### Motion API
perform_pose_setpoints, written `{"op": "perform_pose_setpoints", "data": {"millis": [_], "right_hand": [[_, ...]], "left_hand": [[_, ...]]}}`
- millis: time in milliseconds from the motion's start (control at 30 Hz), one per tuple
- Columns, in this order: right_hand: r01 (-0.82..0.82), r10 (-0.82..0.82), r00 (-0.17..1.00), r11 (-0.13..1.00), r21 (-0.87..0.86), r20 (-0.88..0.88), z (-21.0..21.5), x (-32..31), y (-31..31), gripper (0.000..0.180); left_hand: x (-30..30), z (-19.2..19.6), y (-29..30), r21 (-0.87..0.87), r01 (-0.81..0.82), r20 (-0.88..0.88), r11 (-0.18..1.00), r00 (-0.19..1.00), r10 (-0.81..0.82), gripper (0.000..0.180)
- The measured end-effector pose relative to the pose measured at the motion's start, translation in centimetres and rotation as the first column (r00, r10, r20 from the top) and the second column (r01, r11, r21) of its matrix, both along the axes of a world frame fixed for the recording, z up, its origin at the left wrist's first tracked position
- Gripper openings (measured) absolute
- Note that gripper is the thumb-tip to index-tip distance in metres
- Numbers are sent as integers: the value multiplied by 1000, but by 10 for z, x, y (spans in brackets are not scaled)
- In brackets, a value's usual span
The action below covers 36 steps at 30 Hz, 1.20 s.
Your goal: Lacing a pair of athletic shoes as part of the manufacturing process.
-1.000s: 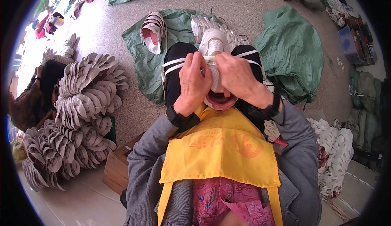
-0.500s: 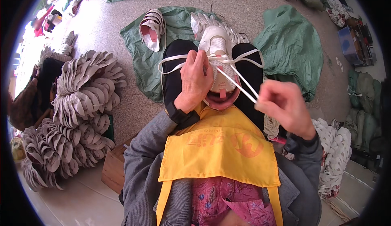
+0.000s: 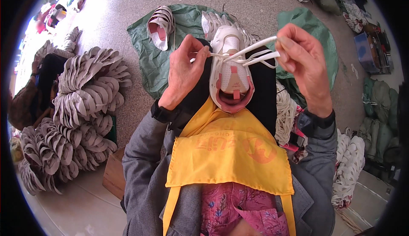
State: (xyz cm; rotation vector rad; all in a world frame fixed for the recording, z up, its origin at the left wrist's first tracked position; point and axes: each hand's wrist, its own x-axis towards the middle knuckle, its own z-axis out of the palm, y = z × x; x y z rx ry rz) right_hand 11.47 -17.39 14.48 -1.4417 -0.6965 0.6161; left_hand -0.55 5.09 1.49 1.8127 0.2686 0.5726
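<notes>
A white sneaker (image 3: 231,75) with a pink collar and heel tab is held between my black-clad knees, its toe pointing away from me. White shoelaces (image 3: 258,46) cross over its tongue. At the left side of the shoe, my left hand (image 3: 185,69) pinches a lace between thumb and fingers. My right hand (image 3: 305,60), raised to the right, is closed on the lace strands, which run slanting from the shoe to its fingertips. A yellow apron (image 3: 230,151) covers my lap just below the heel.
Stacks of grey-white shoe uppers (image 3: 87,89) rise on the left beside a wooden box (image 3: 114,174). A single upper (image 3: 160,28) lies on a green sheet (image 3: 147,68) ahead. By my right knee hangs a bundle of laces (image 3: 286,112); more uppers (image 3: 351,168) stand behind my right arm.
My right hand has moved up and away from me, carrying lace strands off to the shoe's right. My left hand has shifted left, off the shoe's middle, and the big left loop is gone.
</notes>
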Motion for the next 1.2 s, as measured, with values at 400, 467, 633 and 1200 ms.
{"op": "perform_pose_setpoints", "data": {"millis": [400,467,633,1200], "right_hand": [[-168,168,986,984,59,4,-11,3,24,19],[-205,208,978,975,88,-31,-14,1,27,19],[-202,212,974,972,117,-80,-20,-1,23,20],[356,-370,834,928,-112,-410,-140,86,-245,26]], "left_hand": [[24,14,-15,-64,445,77,893,895,-440,9],[25,13,-17,-145,528,79,837,849,-522,9],[22,10,-16,-269,614,117,742,785,-608,6],[-73,41,72,-448,-142,-67,882,990,126,24]]}}
